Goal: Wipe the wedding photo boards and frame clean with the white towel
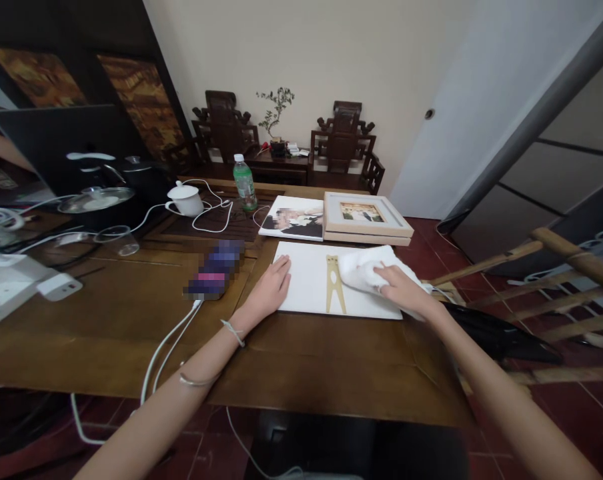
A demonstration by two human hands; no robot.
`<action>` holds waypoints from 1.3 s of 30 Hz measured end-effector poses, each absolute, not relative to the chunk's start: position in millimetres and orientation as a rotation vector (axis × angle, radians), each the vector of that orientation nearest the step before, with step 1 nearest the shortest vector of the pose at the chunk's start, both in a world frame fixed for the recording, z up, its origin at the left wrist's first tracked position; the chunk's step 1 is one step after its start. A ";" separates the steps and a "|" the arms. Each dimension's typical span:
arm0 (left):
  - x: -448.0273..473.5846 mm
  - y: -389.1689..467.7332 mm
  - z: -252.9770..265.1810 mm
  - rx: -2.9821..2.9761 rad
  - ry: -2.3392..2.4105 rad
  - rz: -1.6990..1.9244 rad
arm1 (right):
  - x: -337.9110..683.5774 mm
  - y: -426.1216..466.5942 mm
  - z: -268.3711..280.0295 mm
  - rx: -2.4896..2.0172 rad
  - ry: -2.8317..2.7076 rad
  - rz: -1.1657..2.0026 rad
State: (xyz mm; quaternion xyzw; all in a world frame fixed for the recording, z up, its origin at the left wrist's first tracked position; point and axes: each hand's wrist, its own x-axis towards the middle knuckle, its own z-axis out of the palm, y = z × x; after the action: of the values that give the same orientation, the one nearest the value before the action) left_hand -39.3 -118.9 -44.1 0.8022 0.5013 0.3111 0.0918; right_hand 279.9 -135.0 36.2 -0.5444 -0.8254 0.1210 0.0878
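Note:
A flat white panel (301, 287) lies on the wooden table, with a tan A-shaped piece (335, 283) on its middle. My left hand (272, 283) rests at the panel's left edge, fingers stretched out and nothing held. On the right part of the panel my right hand (399, 288) grips a bunched white cloth (364, 267), pressing it against the surface. The cloth touches or lies very near the tan piece. Part of the panel's right side is hidden under the cloth and my hand.
Behind the panel lie a photo print (296, 218) and stacked picture frames (366, 217). A phone (215, 270) with a white cable is at left. Farther back stand a green bottle (245, 183), a lidded white cup (185, 199) and a plastic cup (124, 241).

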 end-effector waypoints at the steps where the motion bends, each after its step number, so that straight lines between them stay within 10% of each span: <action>1: -39.5 -118.7 -43.8 2.382 1.487 0.918 | 277.8 -121.9 36.3 -1.599 -2.450 0.335; 24: -39.2 -121.0 -40.4 2.400 1.490 0.906 | 283.4 -219.9 50.6 -1.493 -2.576 0.589; 39: -40.8 -120.4 -39.3 2.409 1.468 0.904 | 272.7 -87.9 39.5 -1.587 -2.352 0.345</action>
State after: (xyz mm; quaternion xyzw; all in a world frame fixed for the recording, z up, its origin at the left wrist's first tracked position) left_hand -40.8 -120.4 -39.3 0.8099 0.4936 0.3040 0.0894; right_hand 272.7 -87.9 39.5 -0.5496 -0.8147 0.1193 0.1411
